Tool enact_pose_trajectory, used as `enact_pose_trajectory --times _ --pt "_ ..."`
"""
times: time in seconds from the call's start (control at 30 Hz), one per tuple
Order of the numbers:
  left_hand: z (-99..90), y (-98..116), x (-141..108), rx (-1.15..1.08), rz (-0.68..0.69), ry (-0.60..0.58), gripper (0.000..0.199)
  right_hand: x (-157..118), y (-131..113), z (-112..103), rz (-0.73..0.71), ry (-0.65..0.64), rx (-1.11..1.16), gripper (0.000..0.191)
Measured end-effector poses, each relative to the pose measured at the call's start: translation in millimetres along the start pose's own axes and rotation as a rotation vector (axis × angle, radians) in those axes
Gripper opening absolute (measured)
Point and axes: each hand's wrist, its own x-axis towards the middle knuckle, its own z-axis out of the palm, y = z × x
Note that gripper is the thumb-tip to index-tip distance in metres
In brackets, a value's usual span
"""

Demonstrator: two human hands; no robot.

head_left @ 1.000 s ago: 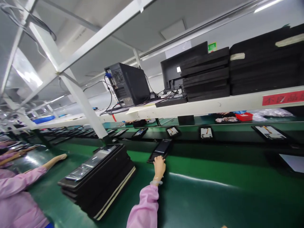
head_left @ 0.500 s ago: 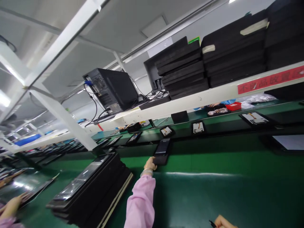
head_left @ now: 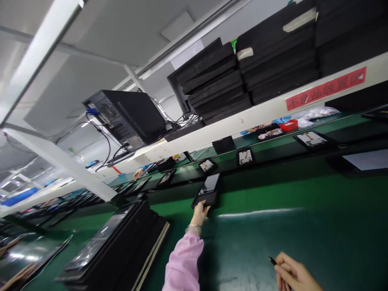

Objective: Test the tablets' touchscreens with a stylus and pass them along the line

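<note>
My left hand, in a pink sleeve with a bracelet at the wrist, is stretched forward and closed on the near edge of a black foam tray. On that tray lies a phone with a dark, glossy screen; the tray's near end is slightly raised. My right hand, low at the right, is closed around a slim black pen-like tool, its tip pointing up and left. Whether it is a pen or tweezers I cannot tell.
A stack of black foam trays with a glossy panel on top stands at left. Phone parts on trays line the far belt. Overhead, a white shelf carries a computer case and foam stacks. A co-worker's hand shows at lower left.
My left hand and the tray with the phone have shifted slightly, and the screen catches more light. My right hand has come further into view with the tool. The view has tilted and moved.
</note>
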Motion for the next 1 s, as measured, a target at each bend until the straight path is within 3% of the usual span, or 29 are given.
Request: enact_pose_trajectory --times 0.2,0.37,0.53,0.7,0.8,0.87,1.0 --pt "-34.3 -50.2 -71.6 -0.230 -0.104 -0.257 0.033 -4.6 -27.2 -43.7 -0.012 0.149 -0.097 0.061" --pt "-64.8 -88.1 -133.7 -0.293 -0.232 -0.453 0.062 -13.9 -47.3 -82.7 0.005 0.282 -0.139 0.060" --pt "-89.0 -88.0 -164.9 -0.208 -0.316 -0.589 0.080 -22.9 -60.4 -90.2 0.058 0.264 -0.243 0.045" --pt "-112.7 -82.5 -167.5 0.037 -0.258 -0.680 0.083 -26.8 -63.1 -79.8 0.061 0.179 -0.406 0.028" --pt "-118.9 -88.4 -163.6 0.203 -0.126 -0.664 0.085 -29.4 -61.4 -74.6 0.064 0.149 -0.442 0.022" --pt "-113.5 -93.3 -165.4 0.327 0.033 -0.562 0.085 -31.1 -58.3 -72.2 0.053 0.145 -0.436 0.018" --pt "-79.7 -99.7 -188.1 0.557 0.525 -0.066 0.071 -29.3 -50.9 -70.1 -0.020 0.260 -0.479 0.018"
